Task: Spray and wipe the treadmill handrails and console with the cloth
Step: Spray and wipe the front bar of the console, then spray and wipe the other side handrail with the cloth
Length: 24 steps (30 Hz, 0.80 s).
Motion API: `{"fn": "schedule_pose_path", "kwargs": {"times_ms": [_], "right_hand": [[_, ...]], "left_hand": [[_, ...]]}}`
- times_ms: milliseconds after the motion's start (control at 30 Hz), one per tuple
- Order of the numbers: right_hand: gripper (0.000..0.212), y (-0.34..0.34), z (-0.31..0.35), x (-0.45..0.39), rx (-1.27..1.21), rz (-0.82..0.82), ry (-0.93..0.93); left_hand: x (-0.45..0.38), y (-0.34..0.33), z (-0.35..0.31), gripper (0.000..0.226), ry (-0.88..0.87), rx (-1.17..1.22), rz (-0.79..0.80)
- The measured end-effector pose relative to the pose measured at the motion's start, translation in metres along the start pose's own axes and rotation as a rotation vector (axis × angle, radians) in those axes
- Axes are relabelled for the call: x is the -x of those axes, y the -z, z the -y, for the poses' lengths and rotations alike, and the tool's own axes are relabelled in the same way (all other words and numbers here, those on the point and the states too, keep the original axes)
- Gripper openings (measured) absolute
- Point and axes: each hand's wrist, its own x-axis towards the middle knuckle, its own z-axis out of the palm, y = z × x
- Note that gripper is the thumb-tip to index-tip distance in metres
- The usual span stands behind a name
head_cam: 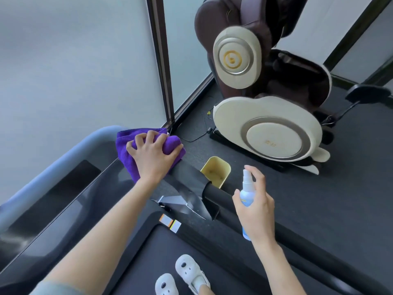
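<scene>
My left hand presses a folded purple cloth onto the right end of the dark treadmill console, its fingers curled over the cloth. To the right, my right hand grips a small white and blue spray bottle upright, with the index finger arched above the nozzle. The bottle hovers just over the black padded right handrail, where the rail joins the console. A pale blue front rail curves around the console's far side.
A cream and brown massage chair stands on the dark floor to the right. A yellow cup holder sits beside the handrail joint. Frosted glass panels rise just beyond the console. My feet in white shoes stand on the treadmill belt.
</scene>
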Motion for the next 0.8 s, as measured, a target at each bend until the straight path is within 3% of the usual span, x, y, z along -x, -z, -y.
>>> {"fn": "schedule_pose_path", "kwargs": {"times_ms": [133, 233, 367, 433, 600, 800], "right_hand": [[0.061, 0.001, -0.002, -0.001, -0.018, -0.011, -0.017], [0.062, 0.003, -0.001, 0.001, -0.011, 0.006, -0.023], [0.063, 0.007, 0.000, 0.009, 0.017, 0.032, -0.015], [0.063, 0.012, 0.001, 0.018, 0.038, 0.035, -0.007], [0.068, 0.024, 0.000, 0.053, 0.134, 0.014, 0.034], [0.074, 0.033, 0.005, 0.080, 0.280, -0.053, -0.016]], "left_hand": [[0.053, -0.009, -0.052, 0.038, -0.114, 0.031, -0.054], [0.079, -0.014, -0.080, 0.033, -0.259, 0.006, -0.006], [0.075, -0.015, -0.074, 0.039, -0.397, 0.019, 0.013], [0.068, -0.011, -0.056, 0.046, -0.373, 0.033, -0.026], [0.051, 0.003, -0.006, 0.050, -0.070, 0.126, -0.036], [0.047, 0.010, 0.001, 0.044, -0.045, 0.207, 0.071]]}}
